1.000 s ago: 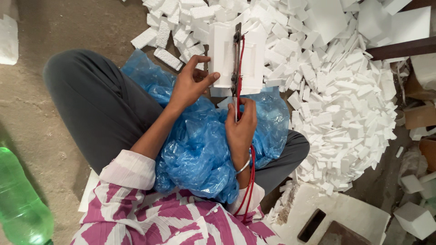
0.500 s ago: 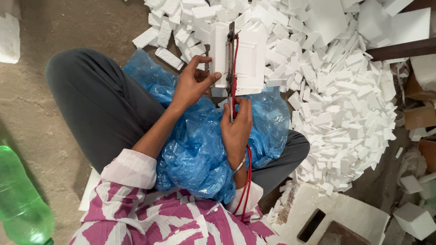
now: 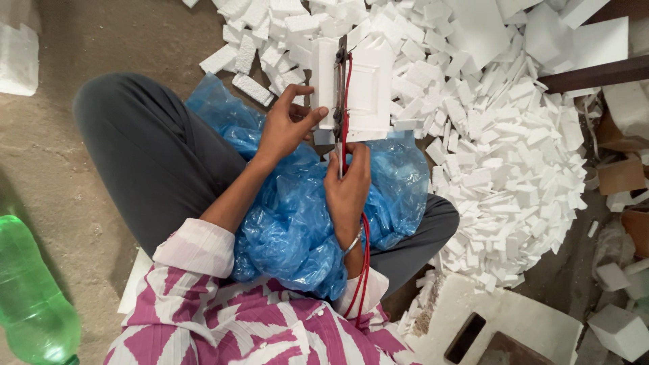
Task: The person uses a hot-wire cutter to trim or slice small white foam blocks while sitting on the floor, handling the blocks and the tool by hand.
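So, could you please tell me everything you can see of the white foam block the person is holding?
The foam block is white, flat and roughly rectangular, with a raised panel on its face; it looks like polystyrene. It lies just beyond the person's lap, over the blue plastic sheet. The left hand steadies its near left edge. A thin cutting tool with red wires, held in the right hand, runs lengthwise across it. Cut foam pieces surround it.

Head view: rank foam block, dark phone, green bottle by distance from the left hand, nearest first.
From the left hand:
1. Foam block: touched by its fingers, just right of it.
2. Green bottle: lower left corner, on the floor.
3. Dark phone: lower right, on a foam sheet; only slightly farther than the bottle.
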